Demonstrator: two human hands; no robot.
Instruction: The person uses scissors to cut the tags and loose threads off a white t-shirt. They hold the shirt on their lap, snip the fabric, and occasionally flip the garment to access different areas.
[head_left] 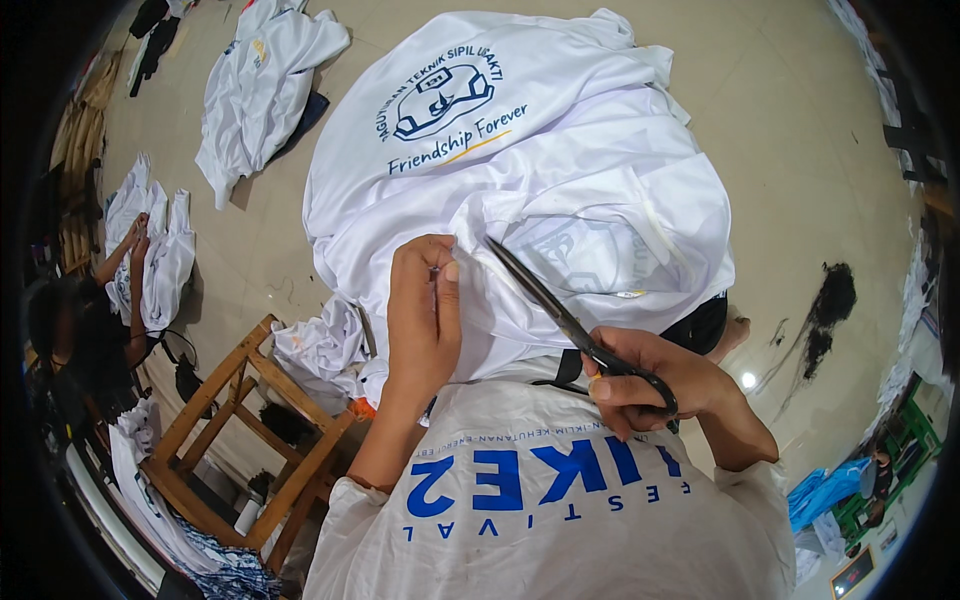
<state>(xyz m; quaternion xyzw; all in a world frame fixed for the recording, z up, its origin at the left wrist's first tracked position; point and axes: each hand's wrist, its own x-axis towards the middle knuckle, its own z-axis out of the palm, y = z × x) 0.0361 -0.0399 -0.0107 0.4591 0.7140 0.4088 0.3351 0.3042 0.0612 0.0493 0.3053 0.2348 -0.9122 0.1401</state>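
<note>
A pile of white printed shirts (360, 210) fills the space in front of me, with a dark logo on the top one. My left hand (422, 305) pinches a fold of the white fabric near the middle. My right hand (655, 385) grips black-handled scissors (540, 296) at lower right of the pile; their long blades look closed and point up-left, the tip on or just over the fabric beside my left fingers. I cannot tell whether the tip touches it.
A wooden stool (200, 440) stands at lower left beside crumpled white cloth (318, 350). A co-worker (62, 320) at far left handles white garments (175, 260). More shirts (260, 100) lie on the tiled floor (800, 180). A dark patch (832, 305) is at right, with blue cloth (825, 485) below it.
</note>
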